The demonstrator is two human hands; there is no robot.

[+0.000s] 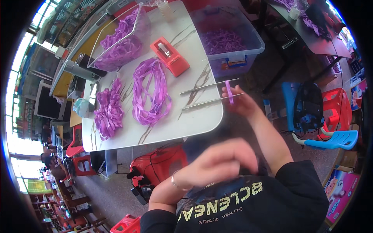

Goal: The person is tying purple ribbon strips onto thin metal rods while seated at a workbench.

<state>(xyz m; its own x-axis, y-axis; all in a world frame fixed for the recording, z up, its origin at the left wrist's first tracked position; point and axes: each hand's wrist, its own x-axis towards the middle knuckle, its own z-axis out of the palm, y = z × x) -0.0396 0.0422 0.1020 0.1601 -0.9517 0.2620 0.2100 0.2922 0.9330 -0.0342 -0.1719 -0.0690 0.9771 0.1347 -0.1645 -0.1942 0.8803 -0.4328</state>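
Observation:
Two thin metal rods (206, 102) reach out over the right edge of the white marbled table. A short loop of purple ribbon (229, 92) runs across both rods near their outer ends. My right hand (243, 104) is at those ends, its fingers curled about the ribbon and partly hidden behind the rods. My left hand (219, 161), with a bracelet at the wrist, hangs in front of my chest. Its fingers bend downward and are smeared by motion, so I cannot make out anything in them.
On the table (182, 126) lie a large purple ribbon coil (150, 91), a ribbon bundle (108, 110), a red tape dispenser (170, 56) and a clear bin of ribbon (120, 42). Beyond the right edge stands a plastic tub (229, 58). A red stool (163, 165) is below.

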